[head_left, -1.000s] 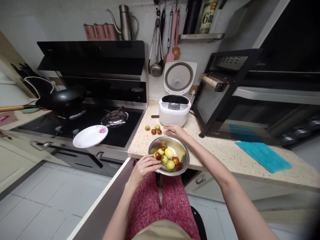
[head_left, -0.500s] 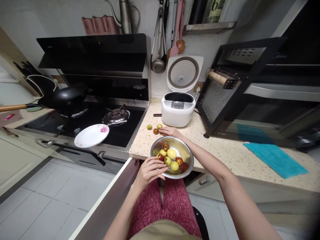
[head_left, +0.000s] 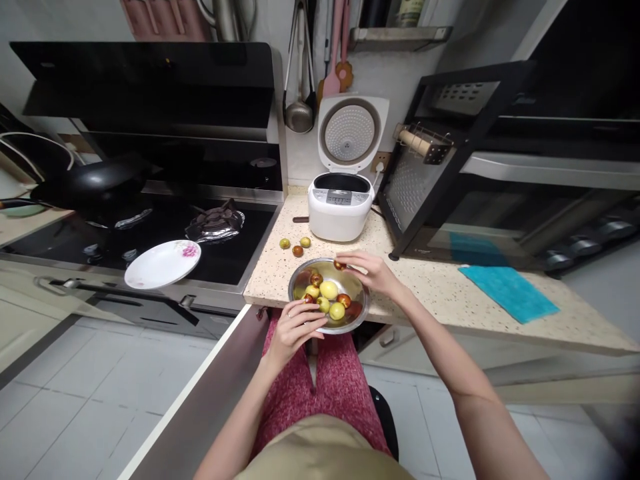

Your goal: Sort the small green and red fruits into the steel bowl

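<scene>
A round steel bowl (head_left: 360, 319) overhangs the counter's front edge and holds several yellow-green and reddish-brown jujubes (head_left: 329, 290). My left hand (head_left: 295, 327) grips the bowl at its near left rim, fingers reaching over the inside; the thumb shows along the front. Over the far right rim, my right hand (head_left: 370, 270) pinches a brown jujube (head_left: 339, 265) between thumb and fingertips. Beyond the bowl, three more lie on the counter: a green jujube (head_left: 285, 244), a brown jujube (head_left: 298, 251) and a yellow-green jujube (head_left: 305, 242).
A white rice cooker (head_left: 340, 217) stands behind the bowl with its lid raised. To the left, a floral white plate (head_left: 160, 267) sits at the front of the gas hob (head_left: 170, 227). A teal cloth (head_left: 510, 292) lies on the right. An open drawer or door (head_left: 200, 377) juts out at my left.
My right hand has picked up a brown jujube from the counter beyond the bowl and brought it over the rim. My left hand stays on the bowl. The view has shifted slightly.
</scene>
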A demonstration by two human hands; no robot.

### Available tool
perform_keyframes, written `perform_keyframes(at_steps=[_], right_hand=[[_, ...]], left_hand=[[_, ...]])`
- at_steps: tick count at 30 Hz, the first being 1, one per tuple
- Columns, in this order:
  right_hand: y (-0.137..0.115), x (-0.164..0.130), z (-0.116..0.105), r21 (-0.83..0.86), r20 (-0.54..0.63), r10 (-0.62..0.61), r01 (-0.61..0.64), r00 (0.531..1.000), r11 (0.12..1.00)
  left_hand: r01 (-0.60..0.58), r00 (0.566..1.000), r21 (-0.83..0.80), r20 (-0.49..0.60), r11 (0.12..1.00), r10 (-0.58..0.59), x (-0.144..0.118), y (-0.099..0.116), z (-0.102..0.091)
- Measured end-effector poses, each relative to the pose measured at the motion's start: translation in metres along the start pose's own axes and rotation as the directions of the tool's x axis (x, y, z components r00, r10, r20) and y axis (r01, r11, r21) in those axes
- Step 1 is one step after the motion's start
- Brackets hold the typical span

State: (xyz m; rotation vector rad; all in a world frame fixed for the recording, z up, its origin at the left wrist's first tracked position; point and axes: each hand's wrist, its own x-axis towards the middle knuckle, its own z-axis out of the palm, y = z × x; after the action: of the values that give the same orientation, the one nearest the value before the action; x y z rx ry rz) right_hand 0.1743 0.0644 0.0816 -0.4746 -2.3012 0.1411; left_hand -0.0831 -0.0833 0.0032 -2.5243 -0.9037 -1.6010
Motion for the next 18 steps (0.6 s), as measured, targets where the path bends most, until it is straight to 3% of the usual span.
perform_keyframes(at_steps=[3, 8, 12, 18], right_hand=[[-0.014, -0.011, 0.001, -0.138, 0.179, -0.019, 0.044, 0.984, 0.99], [-0.025, -0.018, 0.006, -0.362, 0.333, 0.05, 0.078, 0.942, 0.929], [-0.032, -0.017, 0.008, -0.379, 0.339, 0.07, 0.068, 0.938, 0.923], [-0.041, -0.025, 0.006, -0.35, 0.24, 0.067, 0.021, 0.969, 0.937]], left_hand=[[0.009, 1.0, 0.004, 0.007, 1.0, -0.009, -0.001, 0.001, 0.0], [0.024, 1.0, 0.02, 0.019, 1.0, -0.024, -0.001, 0.003, 0.0], [0.024, 1.0, 0.014, 0.007, 1.0, -0.024, -0.001, 0.004, 0.0], [0.037, 0.999, 0.008, -0.005, 0.999, -0.037, 0.0, 0.005, 0.001]])
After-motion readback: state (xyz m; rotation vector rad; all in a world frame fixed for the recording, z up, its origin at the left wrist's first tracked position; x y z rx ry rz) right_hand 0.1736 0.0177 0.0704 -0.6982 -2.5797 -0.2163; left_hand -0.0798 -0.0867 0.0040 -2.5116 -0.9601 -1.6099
